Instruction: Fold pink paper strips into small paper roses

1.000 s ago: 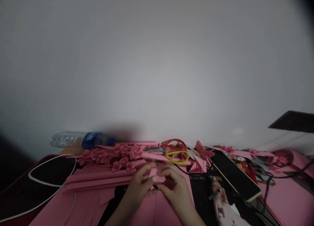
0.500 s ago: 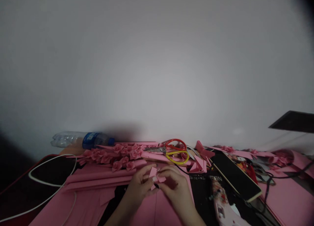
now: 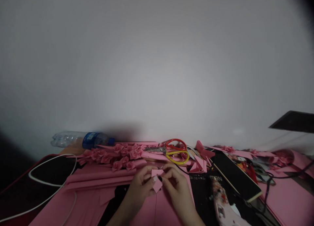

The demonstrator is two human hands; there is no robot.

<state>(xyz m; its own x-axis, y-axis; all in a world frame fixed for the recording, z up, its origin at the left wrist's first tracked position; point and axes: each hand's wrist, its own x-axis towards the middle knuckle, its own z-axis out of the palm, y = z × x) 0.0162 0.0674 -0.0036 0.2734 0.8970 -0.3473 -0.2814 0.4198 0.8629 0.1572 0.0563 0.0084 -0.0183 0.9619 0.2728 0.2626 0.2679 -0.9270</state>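
- The left hand (image 3: 138,185) and right hand (image 3: 178,186) both pinch a small folded paper (image 3: 157,186) between thumb and fingers, above pink sheets (image 3: 149,213).
- It seems only partly shaped; the paper flowers (image 3: 134,153) behind look finished.
- One held paper, one pair of scissors (image 3: 162,149), one bottle (image 3: 90,140); overlapping flowers, uncountable.

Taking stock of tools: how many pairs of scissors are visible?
1. The red-and-yellow-handled scissors lie beside the paper roses, beyond the left hand and right hand, which hold folded paper. More could be hidden under the pink sheets.
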